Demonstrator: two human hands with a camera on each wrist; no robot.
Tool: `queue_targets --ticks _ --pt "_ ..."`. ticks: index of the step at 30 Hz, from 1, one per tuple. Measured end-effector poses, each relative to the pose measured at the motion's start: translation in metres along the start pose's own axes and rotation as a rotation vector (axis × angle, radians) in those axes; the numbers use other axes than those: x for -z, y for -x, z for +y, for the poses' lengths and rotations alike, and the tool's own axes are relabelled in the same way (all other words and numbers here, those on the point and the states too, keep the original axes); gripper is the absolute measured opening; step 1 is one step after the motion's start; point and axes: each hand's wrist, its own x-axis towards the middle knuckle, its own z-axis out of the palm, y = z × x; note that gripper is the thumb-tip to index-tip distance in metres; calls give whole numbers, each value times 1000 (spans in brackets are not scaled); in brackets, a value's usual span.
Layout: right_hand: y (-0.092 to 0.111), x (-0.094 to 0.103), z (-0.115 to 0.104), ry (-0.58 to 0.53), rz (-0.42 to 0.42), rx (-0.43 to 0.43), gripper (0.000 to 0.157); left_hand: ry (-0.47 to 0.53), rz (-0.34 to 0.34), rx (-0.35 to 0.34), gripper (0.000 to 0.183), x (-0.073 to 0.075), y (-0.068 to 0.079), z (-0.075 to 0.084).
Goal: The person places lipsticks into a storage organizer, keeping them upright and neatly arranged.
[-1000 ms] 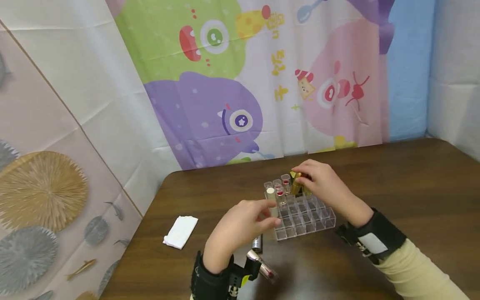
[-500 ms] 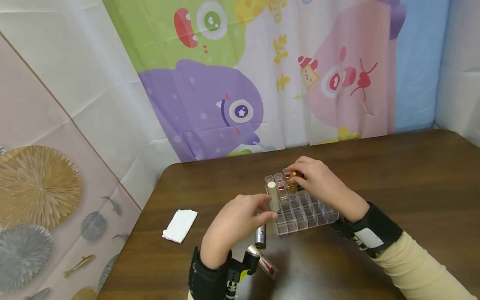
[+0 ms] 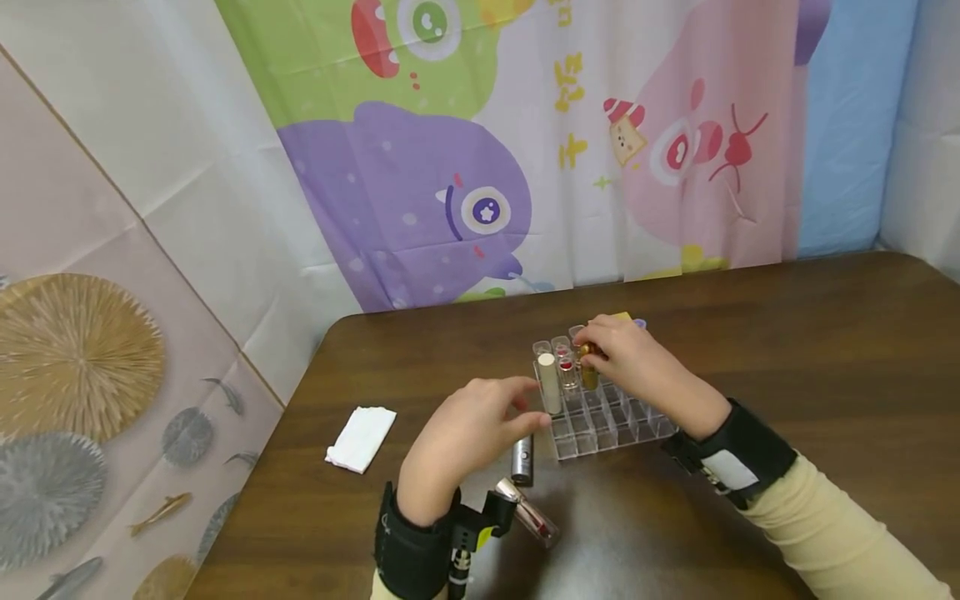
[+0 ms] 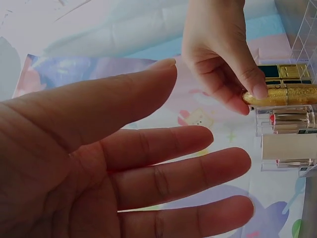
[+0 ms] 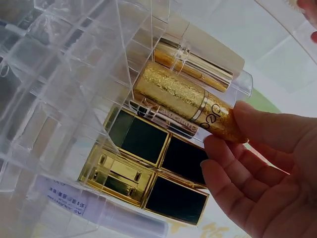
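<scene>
My right hand [image 3: 637, 358] pinches the top of a glittery gold lipstick tube [image 5: 183, 99] between thumb and fingers. The tube stands in a front-facing slot of the clear divided lipstick organizer [image 3: 617, 451], beside a clear-capped red lipstick [image 3: 567, 377]. At the organizer's left end a pale cream tube [image 3: 550, 385] stands upright. My left hand [image 3: 468, 429] hovers next to that tube, fingers spread and holding nothing, as the left wrist view [image 4: 163, 173] also shows. In the right wrist view, black and gold square lipsticks [image 5: 143, 141] sit beside the gold tube, with a lilac tube [image 5: 119, 218] beyond them.
A silver-grey tube [image 3: 522, 462] and a clear-capped rose-gold lipstick [image 3: 531, 515] lie on the wooden table [image 3: 750, 533] before the organizer. To the left lies a folded white cloth [image 3: 362, 439]. A cartoon-printed curtain [image 3: 420, 200] hangs behind the table.
My right hand has brought the gold tube leftward and down among the slots, beside the clear-capped lipstick. My left hand has stayed open by the cream tube. The head view has tilted slightly downward.
</scene>
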Motion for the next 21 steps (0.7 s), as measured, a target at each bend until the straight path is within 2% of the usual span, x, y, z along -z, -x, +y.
queue_targets --ticks 7,11,15,18,21 --pt "2 -2 1 12 34 -1 18 -1 -18 3 38 0 -2 -2" --pt "1 -3 -2 43 56 20 14 -19 -10 2 37 3 -2 -4" --pt "0 -7 -6 77 -27 10 5 -25 -6 3 38 4 0 -6" --pt "0 -10 -8 105 -101 -11 8 -19 -5 1 38 4 1 -7" --pt "2 -7 -10 134 -129 -25 13 -15 -3 7 38 4 2 -7"
